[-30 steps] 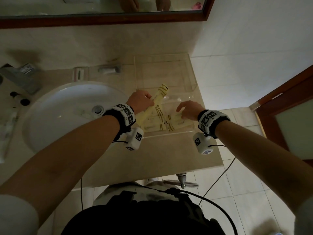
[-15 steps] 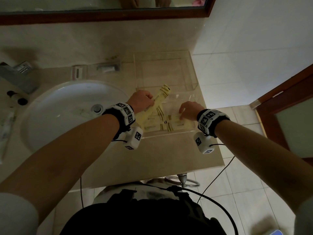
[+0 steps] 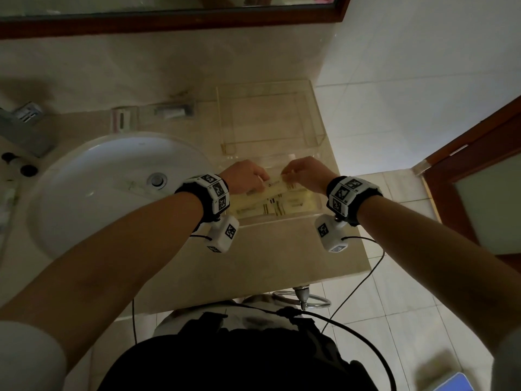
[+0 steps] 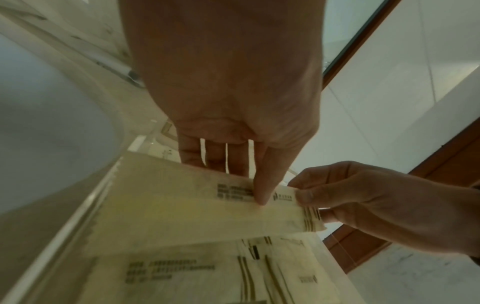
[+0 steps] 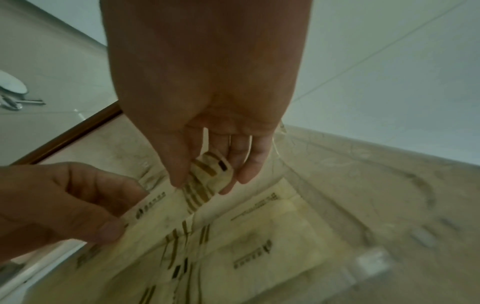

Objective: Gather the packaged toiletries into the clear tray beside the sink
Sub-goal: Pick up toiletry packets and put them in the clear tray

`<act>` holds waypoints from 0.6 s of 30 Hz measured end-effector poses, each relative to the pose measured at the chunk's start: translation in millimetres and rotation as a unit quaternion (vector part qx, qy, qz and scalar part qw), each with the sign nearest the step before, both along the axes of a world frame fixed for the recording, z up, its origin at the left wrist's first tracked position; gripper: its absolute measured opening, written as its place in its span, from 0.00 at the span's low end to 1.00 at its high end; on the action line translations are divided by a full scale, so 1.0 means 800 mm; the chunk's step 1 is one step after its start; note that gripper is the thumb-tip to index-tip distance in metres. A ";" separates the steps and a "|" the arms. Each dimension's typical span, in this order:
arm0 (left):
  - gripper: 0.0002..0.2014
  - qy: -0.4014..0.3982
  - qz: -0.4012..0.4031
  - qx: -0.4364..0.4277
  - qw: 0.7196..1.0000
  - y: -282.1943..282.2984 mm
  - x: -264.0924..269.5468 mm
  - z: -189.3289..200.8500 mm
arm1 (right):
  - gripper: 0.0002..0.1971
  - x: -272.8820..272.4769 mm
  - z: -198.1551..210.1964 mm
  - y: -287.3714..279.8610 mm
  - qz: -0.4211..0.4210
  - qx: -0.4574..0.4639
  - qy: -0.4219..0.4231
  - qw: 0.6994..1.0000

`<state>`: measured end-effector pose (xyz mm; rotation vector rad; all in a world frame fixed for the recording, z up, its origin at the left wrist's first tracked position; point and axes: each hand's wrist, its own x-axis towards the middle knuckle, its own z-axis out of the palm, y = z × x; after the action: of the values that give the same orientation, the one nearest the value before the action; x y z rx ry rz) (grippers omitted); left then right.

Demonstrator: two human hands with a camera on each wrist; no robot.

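A clear tray (image 3: 282, 220) sits on the counter right of the sink, and several cream packets (image 3: 293, 205) with gold stripes lie in it. My left hand (image 3: 248, 179) pinches a long cream packet (image 3: 277, 186) near its middle, just above the tray. My right hand (image 3: 303, 173) pinches that packet's striped end. In the left wrist view my left hand (image 4: 249, 185) has its thumb on the long packet (image 4: 182, 207), and the right hand (image 4: 363, 201) holds its tip. In the right wrist view my right hand (image 5: 205, 181) nips the striped end (image 5: 207, 170) over the other packets (image 5: 246, 257).
A taller clear box (image 3: 310, 114) stands right behind the tray. The white sink (image 3: 98, 193) lies left, with a faucet (image 3: 22, 125) and two black-capped bottles (image 3: 17, 162) beyond it. Small items (image 3: 124, 119) sit on the back ledge. A wooden door (image 3: 479, 179) is at the right.
The long packet has come down from pointing up and away to lying lower across the tray. My right hand has moved left and taken hold of its end.
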<state>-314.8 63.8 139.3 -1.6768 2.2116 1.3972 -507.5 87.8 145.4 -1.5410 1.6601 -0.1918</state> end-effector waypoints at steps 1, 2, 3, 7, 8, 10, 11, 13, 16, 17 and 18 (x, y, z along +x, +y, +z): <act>0.16 -0.010 -0.012 -0.001 1.000 0.002 -0.001 0.000 | 0.10 0.001 -0.002 0.001 0.015 0.003 0.019 1.000; 0.16 -0.022 -0.024 -0.001 0.999 0.004 -0.001 -0.001 | 0.09 0.001 -0.004 0.003 0.024 0.008 0.032 0.999; 0.16 -0.033 -0.034 0.001 0.999 0.005 0.000 -0.002 | 0.09 0.001 -0.005 0.005 0.030 0.016 0.040 0.999; 0.15 -0.055 -0.038 0.010 0.998 0.009 0.002 -0.006 | 0.08 0.001 -0.016 0.008 0.051 0.033 0.054 0.997; 0.15 -0.058 -0.041 0.005 0.997 0.010 0.002 -0.008 | 0.07 0.001 -0.017 0.008 0.058 0.033 0.059 0.996; 0.14 -0.064 -0.050 -0.003 0.997 0.013 0.000 -0.012 | 0.06 0.002 -0.019 0.008 0.067 0.038 0.070 0.995; 0.13 -0.065 -0.055 -0.006 0.996 0.014 0.000 -0.013 | 0.05 0.002 -0.019 0.007 0.073 0.042 0.077 0.993; 0.13 -0.067 -0.074 -0.015 0.995 0.017 -0.002 -0.015 | 0.05 0.000 -0.020 0.006 0.085 0.047 0.090 0.991; 0.14 -0.079 -0.102 -0.032 0.991 0.021 -0.005 -0.018 | 0.04 -0.003 -0.021 0.006 0.098 0.051 0.105 0.988; 0.14 -0.086 -0.112 -0.038 0.989 0.023 -0.006 -0.018 | 0.04 -0.003 -0.021 0.007 0.102 0.052 0.111 0.987; 0.14 -0.093 -0.123 -0.042 0.987 0.024 -0.006 -0.018 | 0.04 -0.003 -0.022 0.008 0.106 0.053 0.118 0.986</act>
<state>-319.8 83.0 124.9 -1.4279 2.3026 1.0599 -510.2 94.4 128.1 -1.6963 1.6405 0.1969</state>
